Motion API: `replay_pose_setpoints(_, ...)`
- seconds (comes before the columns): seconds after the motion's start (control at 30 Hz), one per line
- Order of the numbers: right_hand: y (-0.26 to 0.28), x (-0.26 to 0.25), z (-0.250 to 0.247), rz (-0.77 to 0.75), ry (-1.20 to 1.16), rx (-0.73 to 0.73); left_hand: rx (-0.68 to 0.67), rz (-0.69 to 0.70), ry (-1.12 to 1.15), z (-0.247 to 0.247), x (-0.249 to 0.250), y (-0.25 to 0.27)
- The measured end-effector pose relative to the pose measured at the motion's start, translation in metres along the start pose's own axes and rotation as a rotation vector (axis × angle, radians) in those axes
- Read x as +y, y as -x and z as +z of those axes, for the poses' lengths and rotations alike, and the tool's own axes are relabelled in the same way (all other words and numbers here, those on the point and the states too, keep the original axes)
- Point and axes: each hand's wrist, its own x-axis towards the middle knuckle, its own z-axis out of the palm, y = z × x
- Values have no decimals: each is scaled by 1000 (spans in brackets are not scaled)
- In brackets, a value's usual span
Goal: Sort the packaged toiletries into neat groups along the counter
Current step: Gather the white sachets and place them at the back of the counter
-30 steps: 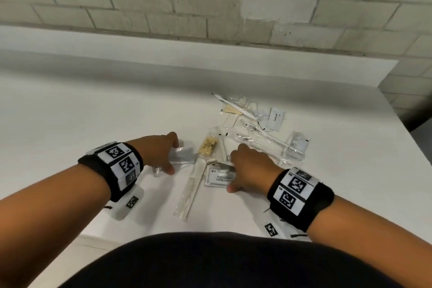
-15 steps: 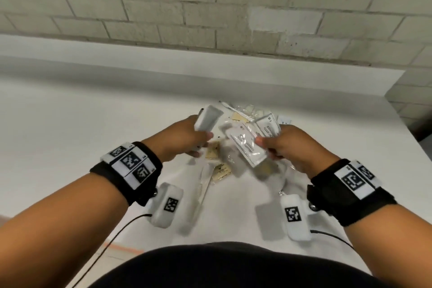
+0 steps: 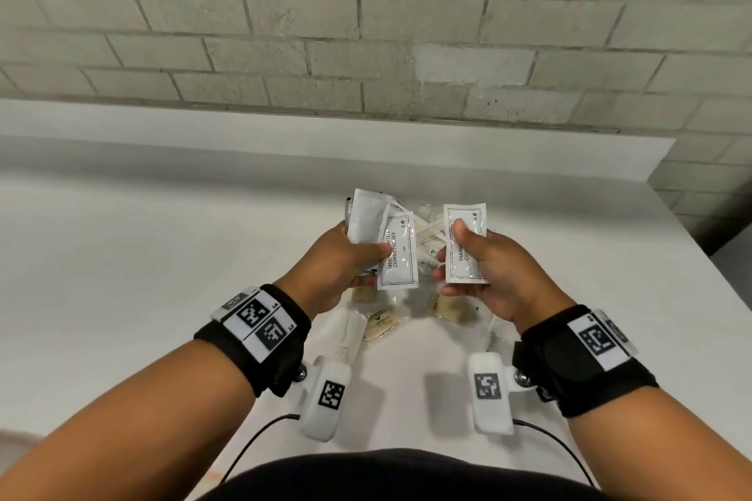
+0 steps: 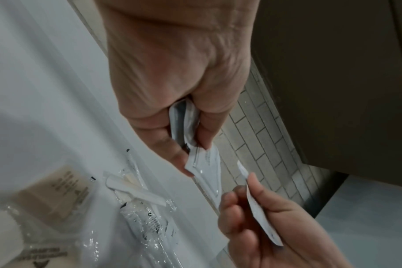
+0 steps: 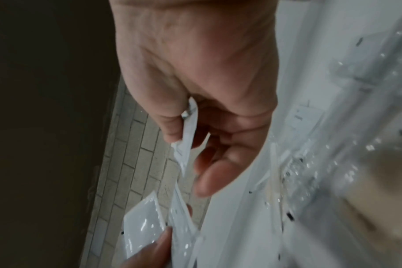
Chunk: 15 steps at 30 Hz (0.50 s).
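Note:
My left hand (image 3: pixel 372 264) is raised above the counter and pinches a small fan of white sachets (image 3: pixel 401 256), the front one printed shampoo with conditioner and a blank-backed one (image 3: pixel 366 216) behind it. My right hand (image 3: pixel 455 252) pinches a single matching sachet (image 3: pixel 466 224) with the thumb on its face, a short gap to the right. The left wrist view shows the left hand (image 4: pixel 190 145) clamping the sachets (image 4: pixel 204 163) edge-on. The right wrist view shows the right hand (image 5: pixel 186 145) holding its sachet (image 5: pixel 187 127).
Below the hands a loose pile lies on the white counter (image 3: pixel 162 277): wrapped tan soap bars (image 3: pixel 382 327), a long wrapped item (image 3: pixel 352 338), a comb (image 3: pixel 427 234) and clear toothbrush packets (image 4: pixel 135 181). A brick wall (image 3: pixel 366 33) backs the counter, whose right edge (image 3: pixel 700 256) is near.
Both hands lifted off the pile with sachets. Since half a second ago a printed sachet has gone from the right hand to the left, and the hands have drawn apart.

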Motion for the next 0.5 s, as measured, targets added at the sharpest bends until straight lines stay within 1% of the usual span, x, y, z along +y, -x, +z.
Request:
replay_pose_setpoints(0.13, 4, -6, -3, 53, 14, -154, 20, -17, 45, 1, -2, -2)
replay_pose_setpoints(0.2, 4, -7, -6, 78, 103, -205, 28, -28, 67, 0, -2, -4)
replay_pose_setpoints(0.3, 1, -13, -12, 58, 238, -191, 22, -31, 70, -4, -1, -5)
replay_pose_setpoints(0.5, -3, -13, -13, 33, 245, -153, 13, -13, 86, -9, -1, -12)
